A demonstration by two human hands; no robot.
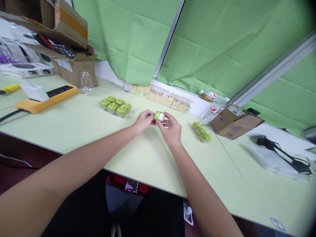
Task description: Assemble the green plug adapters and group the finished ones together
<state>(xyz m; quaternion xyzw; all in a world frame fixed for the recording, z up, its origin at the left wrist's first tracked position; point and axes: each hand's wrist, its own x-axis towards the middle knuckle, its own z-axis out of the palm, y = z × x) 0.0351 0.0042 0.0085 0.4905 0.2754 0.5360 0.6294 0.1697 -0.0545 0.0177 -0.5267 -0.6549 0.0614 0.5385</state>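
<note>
Both my hands meet over the middle of the pale green table, holding one small green item with a white end between them. My left hand pinches its green side with closed fingers. My right hand grips the white end with curled fingers. A cluster of several similar green items stands to the left of my hands. Three more green items lie in a short row to the right.
A row of small beige boxes lines the wall under green cloth. An open cardboard box and plastic bottles sit at right. A yellow device, a glass jar and cardboard boxes stand at left. Black cables lie at far right.
</note>
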